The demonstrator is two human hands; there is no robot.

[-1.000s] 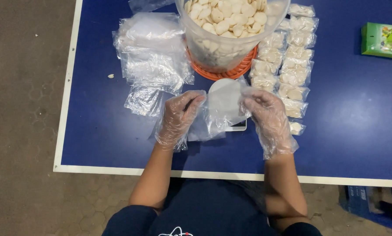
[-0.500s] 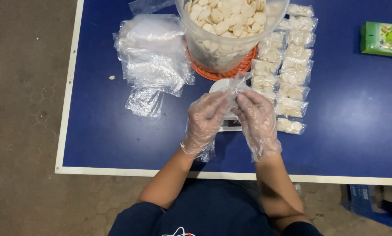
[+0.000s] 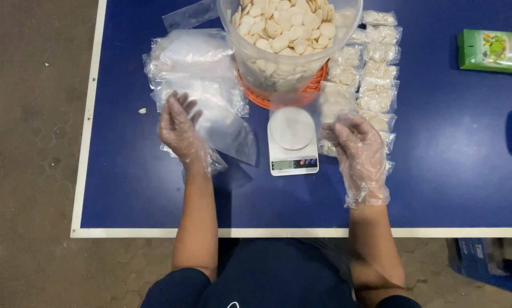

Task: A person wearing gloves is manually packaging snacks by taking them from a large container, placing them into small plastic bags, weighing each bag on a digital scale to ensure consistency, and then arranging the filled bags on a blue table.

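Reaching out over the blue table (image 3: 130, 194), the person's left hand (image 3: 179, 128), sheathed in a thin disposable glove, lies spread with its fingers splayed on the stack of empty clear plastic bags (image 3: 201, 85); the fingertips press on the top sheet, and the pictures do not show whether a bag is already pinched, so the hand reads as released and flat. Just beyond its fingertips the pile runs on toward the far table edge, and a stray pale crumb (image 3: 142, 110) sits off to the hand's outer side.

These bags look feather-light, limp and slick, and glove on film will likely slide; a single one would best be taken at its open mouth or a corner, peeled off with thumb and forefinger, since pressing flat tends to drag several at once.

Between the two hands stands a small white digital kitchen scale (image 3: 293, 142), its round platform bare. Beyond it, a big clear tub of pale flat crackers (image 3: 287, 34) rests on an orange lid (image 3: 313, 85).

The right hand (image 3: 361, 157), gloved likewise, hovers open and relaxed, holding nothing that can be seen, over the near end of a row of small filled cracker packets (image 3: 375, 74) that stretches away from its fingertips. The contents seem brittle, so those packets want a gentle hold by the edges. Far off to its outer side lies a green carton (image 3: 492, 51).
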